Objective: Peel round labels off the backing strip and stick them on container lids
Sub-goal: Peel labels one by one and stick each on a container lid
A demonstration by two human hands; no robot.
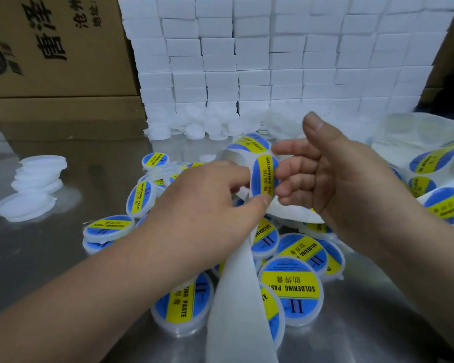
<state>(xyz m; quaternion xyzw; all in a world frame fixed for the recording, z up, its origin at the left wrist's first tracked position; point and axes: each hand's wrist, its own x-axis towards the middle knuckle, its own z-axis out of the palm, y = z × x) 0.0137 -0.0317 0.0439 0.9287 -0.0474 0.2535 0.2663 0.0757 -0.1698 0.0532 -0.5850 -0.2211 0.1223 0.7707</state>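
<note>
A white backing strip runs up from the bottom edge to my hands at the centre. On it sits a round blue and yellow label reading SOLDERING PASTE. My left hand pinches the strip at the label's lower edge with thumb and fingers. My right hand has its fingers curled against the label's right edge, thumb raised. Another label rides on the strip behind. Labelled lids lie piled under and around my hands.
Plain white lids are stacked at the left on the shiny metal table. More white lids lie at the back before a wall of white boxes. Cardboard cartons stand at the back left. Label strip trails at the right.
</note>
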